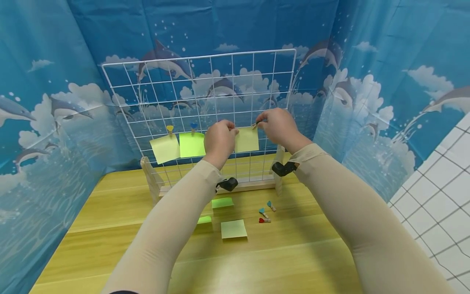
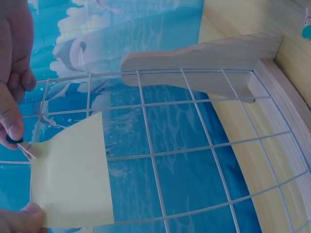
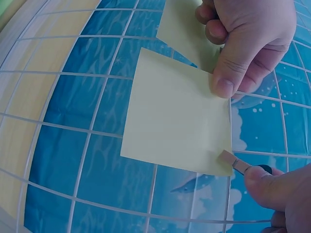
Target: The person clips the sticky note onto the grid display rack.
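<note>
A pale yellow sticky note [image 1: 247, 141] lies against a white wire grid [image 1: 243, 97]. My left hand [image 1: 220, 143] pinches its upper left corner between thumb and finger. At the upper right corner, my right hand [image 1: 280, 126] pinches a small wooden clothespin [image 3: 235, 162], whose tip overlaps the paper. A dark end of the clothespin shows between the fingers. To the left on the grid hang a yellow note [image 1: 165, 149] under a yellow-heart clothespin [image 1: 169, 129] and a green note [image 1: 192, 145] under a blue-heart clothespin [image 1: 193, 125]. My left hand partly covers another note [image 3: 187, 34].
Wooden feet [image 1: 150, 176] hold the grid upright on a wooden table [image 1: 279, 261]. In front lie green notes [image 1: 222, 203], a yellow note [image 1: 233, 229], two blue-heart clothespins [image 1: 263, 212] and a red-heart one [image 1: 264, 220]. Dolphin-print curtains [image 1: 371, 81] surround the table.
</note>
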`<state>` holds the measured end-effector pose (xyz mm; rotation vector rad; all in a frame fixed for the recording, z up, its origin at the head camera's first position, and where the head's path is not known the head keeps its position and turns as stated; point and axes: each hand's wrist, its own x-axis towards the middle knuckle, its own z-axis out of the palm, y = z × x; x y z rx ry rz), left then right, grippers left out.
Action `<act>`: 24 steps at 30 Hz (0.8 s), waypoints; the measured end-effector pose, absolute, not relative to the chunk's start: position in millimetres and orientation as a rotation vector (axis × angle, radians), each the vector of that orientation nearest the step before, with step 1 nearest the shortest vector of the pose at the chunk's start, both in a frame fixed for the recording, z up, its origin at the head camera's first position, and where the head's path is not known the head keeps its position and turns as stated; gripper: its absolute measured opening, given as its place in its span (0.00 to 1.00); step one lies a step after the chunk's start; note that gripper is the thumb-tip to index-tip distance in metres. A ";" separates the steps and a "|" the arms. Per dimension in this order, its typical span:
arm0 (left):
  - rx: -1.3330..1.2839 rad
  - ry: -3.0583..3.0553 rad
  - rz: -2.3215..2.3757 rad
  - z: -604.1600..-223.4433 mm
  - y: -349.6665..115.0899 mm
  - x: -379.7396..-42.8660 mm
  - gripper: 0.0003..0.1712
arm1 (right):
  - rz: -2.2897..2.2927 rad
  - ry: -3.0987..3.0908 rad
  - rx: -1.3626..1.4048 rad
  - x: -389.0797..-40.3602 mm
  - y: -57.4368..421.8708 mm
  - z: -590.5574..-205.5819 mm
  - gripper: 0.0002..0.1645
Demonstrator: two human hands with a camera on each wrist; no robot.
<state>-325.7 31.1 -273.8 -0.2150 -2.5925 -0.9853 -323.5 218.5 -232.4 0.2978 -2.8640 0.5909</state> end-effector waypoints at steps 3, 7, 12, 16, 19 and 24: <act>-0.223 -2.592 -0.952 -273.9 31.0 -325.8 0.14 | 0.567 -2.879 0.298 -323.9 217.7 -230.9 0.18; -0.234 -2.592 -0.917 -273.9 31.2 -326.4 0.14 | 0.528 -2.891 0.309 -324.4 217.2 -228.9 0.18; -0.250 -2.596 -0.891 -273.6 31.1 -326.1 0.14 | 0.479 -2.901 0.346 -325.8 216.2 -225.2 0.18; -0.253 -2.592 -0.878 -274.1 30.6 -325.5 0.14 | 0.425 -2.898 0.374 -326.7 213.7 -222.4 0.18; -0.253 -2.592 -0.871 -274.7 30.6 -325.2 0.15 | 0.401 -2.903 0.378 -326.4 211.7 -221.2 0.18; -0.260 -2.588 -0.864 -275.2 31.1 -325.0 0.15 | 0.350 -2.916 0.382 -325.3 209.4 -219.9 0.18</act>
